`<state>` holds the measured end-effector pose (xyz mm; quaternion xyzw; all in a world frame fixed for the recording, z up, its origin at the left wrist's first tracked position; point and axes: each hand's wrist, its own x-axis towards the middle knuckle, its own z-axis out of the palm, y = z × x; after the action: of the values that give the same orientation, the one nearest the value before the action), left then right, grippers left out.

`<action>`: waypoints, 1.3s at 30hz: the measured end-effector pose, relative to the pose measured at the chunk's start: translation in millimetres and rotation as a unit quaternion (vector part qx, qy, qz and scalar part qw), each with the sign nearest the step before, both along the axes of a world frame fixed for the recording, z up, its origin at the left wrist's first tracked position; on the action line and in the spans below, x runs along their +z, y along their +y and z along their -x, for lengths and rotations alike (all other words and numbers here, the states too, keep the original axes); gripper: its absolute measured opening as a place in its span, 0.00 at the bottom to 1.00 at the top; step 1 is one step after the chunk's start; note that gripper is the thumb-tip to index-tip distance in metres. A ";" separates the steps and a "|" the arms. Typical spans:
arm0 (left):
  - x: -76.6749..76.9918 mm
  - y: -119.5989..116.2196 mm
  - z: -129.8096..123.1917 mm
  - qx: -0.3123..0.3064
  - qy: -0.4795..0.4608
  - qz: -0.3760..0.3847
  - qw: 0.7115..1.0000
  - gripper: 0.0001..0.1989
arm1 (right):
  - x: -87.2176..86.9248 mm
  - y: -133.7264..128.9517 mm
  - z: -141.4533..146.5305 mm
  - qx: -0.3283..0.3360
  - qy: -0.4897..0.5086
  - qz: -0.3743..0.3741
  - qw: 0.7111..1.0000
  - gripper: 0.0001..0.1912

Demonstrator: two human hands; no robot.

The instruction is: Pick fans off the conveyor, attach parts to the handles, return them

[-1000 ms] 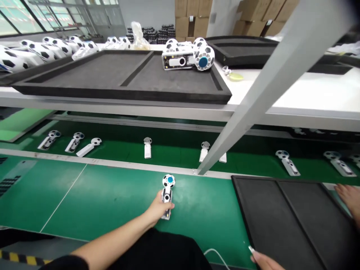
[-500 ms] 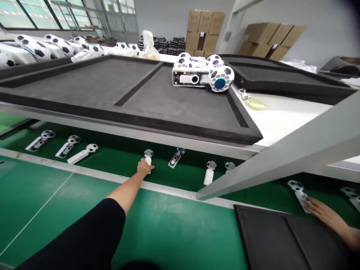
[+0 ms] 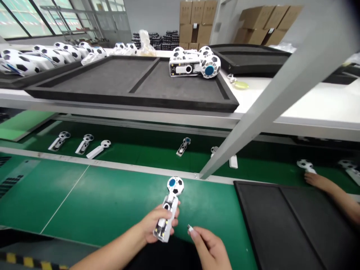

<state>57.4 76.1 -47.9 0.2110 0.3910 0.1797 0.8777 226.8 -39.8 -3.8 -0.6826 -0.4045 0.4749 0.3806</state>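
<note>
My left hand [image 3: 161, 221] is wrapped round a white device with a football-patterned round head [image 3: 176, 185], its clear side showing a circuit board and its head pointing away from me. Just to the right, my right hand [image 3: 209, 245] pinches a small white plug with a metal tip [image 3: 190, 228]. The plug and the device are apart. Both hands are over the green work surface [image 3: 126, 202]. Beyond them, more such devices lie spaced out on the dark green belt, one of them [image 3: 183, 147] straight ahead.
A black tray [image 3: 258, 198] lies at the right, with a co-worker's hand [image 3: 316, 180] at a device behind it. A slanting metal post [image 3: 253, 120] rises right of centre. The shelf above carries a black divided tray [image 3: 98, 95] and several devices.
My left hand has come back from the belt with a device in it. My right hand has come into view with the plug. The view has shifted, and the co-worker's hand is still at a device.
</note>
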 end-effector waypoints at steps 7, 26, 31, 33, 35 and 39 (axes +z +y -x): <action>16.5 -67.5 3.0 -0.030 -0.047 0.006 0.998 0.32 | 10.2 -22.8 14.4 0.032 0.056 -0.030 0.998 0.22; 33.2 -100.5 7.2 -0.134 0.039 -0.183 0.973 0.32 | 28.5 -58.2 13.4 0.133 -0.011 0.001 0.991 0.22; 39.2 -99.8 6.3 -0.145 0.052 -0.209 0.966 0.28 | 20.7 -53.8 13.1 0.149 0.009 0.003 0.989 0.21; 40.3 -97.8 6.1 -0.149 0.060 -0.220 0.962 0.26 | 16.3 -50.3 11.8 0.151 0.024 0.005 0.988 0.21; 40.9 -95.0 6.0 -0.155 0.074 -0.230 0.958 0.25 | 11.9 -47.7 9.6 0.155 0.042 0.010 0.987 0.21; 39.6 -89.9 3.8 -0.160 0.094 -0.221 0.957 0.24 | 5.2 -45.7 6.3 0.148 0.062 0.026 0.987 0.22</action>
<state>53.6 -13.8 -8.3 0.4752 0.3835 0.0977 0.7858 220.5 -85.5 1.4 -0.5938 -0.4645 0.5778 0.3127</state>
